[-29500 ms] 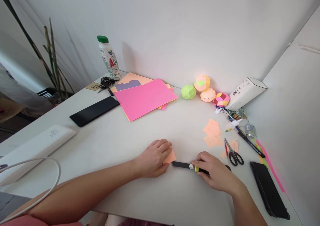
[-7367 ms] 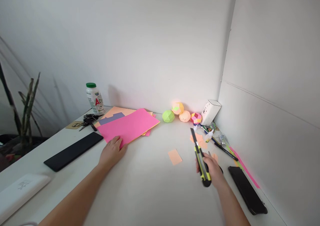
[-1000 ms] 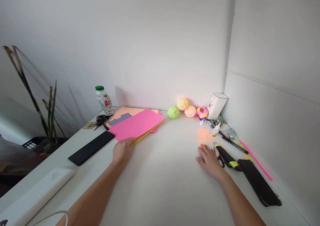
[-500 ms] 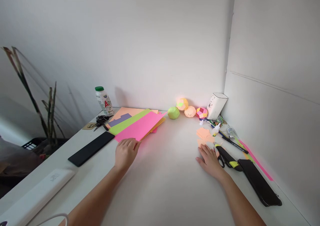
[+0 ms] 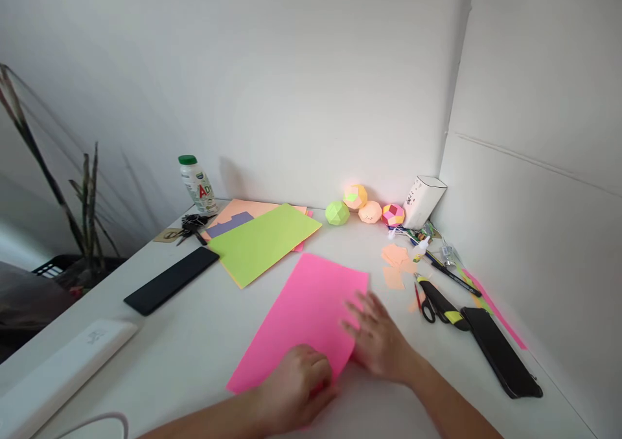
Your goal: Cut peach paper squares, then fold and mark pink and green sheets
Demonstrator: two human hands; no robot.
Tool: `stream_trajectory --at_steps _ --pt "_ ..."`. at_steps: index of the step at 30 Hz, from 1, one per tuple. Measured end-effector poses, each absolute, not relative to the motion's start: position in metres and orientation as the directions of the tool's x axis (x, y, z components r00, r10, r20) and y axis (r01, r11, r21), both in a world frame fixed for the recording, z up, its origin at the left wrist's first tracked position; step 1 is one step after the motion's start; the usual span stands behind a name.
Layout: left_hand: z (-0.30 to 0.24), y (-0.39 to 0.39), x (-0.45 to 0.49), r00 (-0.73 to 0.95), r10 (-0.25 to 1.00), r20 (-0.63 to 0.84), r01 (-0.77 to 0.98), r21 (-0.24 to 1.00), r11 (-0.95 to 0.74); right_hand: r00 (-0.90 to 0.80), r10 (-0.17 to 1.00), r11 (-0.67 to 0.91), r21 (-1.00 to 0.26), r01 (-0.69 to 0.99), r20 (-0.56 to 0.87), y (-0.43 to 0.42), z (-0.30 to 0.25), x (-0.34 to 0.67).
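Note:
A pink sheet of paper (image 5: 306,309) lies flat on the white table (image 5: 204,309) in front of me. My left hand (image 5: 296,384) rests on its near corner with the fingers curled onto the paper. My right hand (image 5: 376,338) lies with fingers spread on the sheet's right edge. A green sheet (image 5: 265,239) now tops the paper stack at the back left, with orange and purple sheets (image 5: 233,220) under it. Scissors (image 5: 424,303) and a black and yellow utility knife (image 5: 444,304) lie to the right of my right hand.
Paper polyhedra (image 5: 362,207) and a white box (image 5: 422,199) stand in the back corner. Small orange paper pieces (image 5: 394,265), pens and a black case (image 5: 500,351) lie along the right wall. A black phone (image 5: 170,280), keys (image 5: 190,225), a bottle (image 5: 195,183) and a white device (image 5: 63,371) lie left.
My left hand has pulled the pink sheet off the stack and toward me, which uncovered the green sheet. My right hand moved left from beside the scissors onto the pink sheet.

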State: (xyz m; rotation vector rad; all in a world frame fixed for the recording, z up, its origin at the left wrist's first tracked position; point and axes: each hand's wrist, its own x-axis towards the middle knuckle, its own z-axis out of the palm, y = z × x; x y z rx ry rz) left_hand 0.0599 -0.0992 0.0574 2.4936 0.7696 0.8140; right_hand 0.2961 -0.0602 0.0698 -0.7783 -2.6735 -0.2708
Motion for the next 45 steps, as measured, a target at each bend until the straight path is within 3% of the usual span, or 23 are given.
stream_trajectory --at_steps 3,7,11,14,17,20,23,28,34,38,42,45 --pt "0.062 -0.105 0.058 0.751 0.577 0.321 0.235 0.687 -0.688 -0.873 0.412 0.911 -0.101 0.400 0.259 -0.080 0.065 0.275" --pt "0.080 -0.098 0.044 0.784 0.590 0.195 0.134 0.874 -0.467 -0.854 0.513 0.810 -0.379 0.448 0.087 -0.090 0.074 0.278" --pt "0.102 -0.080 0.026 0.761 0.641 -0.105 0.322 0.918 -0.232 -0.702 0.684 0.441 -0.654 0.615 -0.198 -0.081 0.094 0.300" --pt "0.105 -0.066 0.021 0.720 0.639 -0.271 0.487 0.853 -0.188 -0.578 0.695 0.130 -0.715 0.687 -0.428 -0.075 0.098 0.310" --pt "0.098 -0.057 0.023 0.672 0.683 -0.288 0.544 0.817 -0.192 -0.533 0.666 -0.054 -0.746 0.664 -0.523 -0.077 0.094 0.308" --pt "0.091 -0.052 0.024 0.634 0.745 -0.210 0.570 0.778 -0.265 -0.482 0.689 -0.200 -0.782 0.590 -0.540 -0.083 0.089 0.299" --pt "0.087 -0.050 0.025 0.603 0.790 -0.111 0.610 0.703 -0.367 -0.453 0.736 -0.235 -0.818 0.524 -0.502 -0.085 0.084 0.291" --pt "0.078 -0.057 0.032 0.573 0.817 0.067 0.690 0.497 -0.526 -0.250 0.945 -0.029 -0.815 0.579 -0.211 -0.083 0.070 0.284" --pt "0.063 -0.066 0.038 0.567 0.798 0.207 0.724 0.338 -0.602 -0.372 0.928 0.243 -0.768 0.593 0.007 -0.082 0.064 0.284" --pt "0.057 -0.072 0.043 0.507 0.805 0.308 0.759 0.284 -0.586 -0.352 0.936 0.211 -0.756 0.620 -0.028 -0.078 0.065 0.284" --pt "0.060 -0.088 0.053 0.565 0.680 0.467 0.700 0.165 -0.695 -0.339 0.939 0.195 -0.714 0.673 -0.064 -0.078 0.069 0.281" --pt "0.060 -0.101 0.058 0.675 0.630 0.384 0.633 0.137 -0.762 -0.331 0.941 0.202 -0.667 0.717 -0.071 -0.082 0.070 0.279"
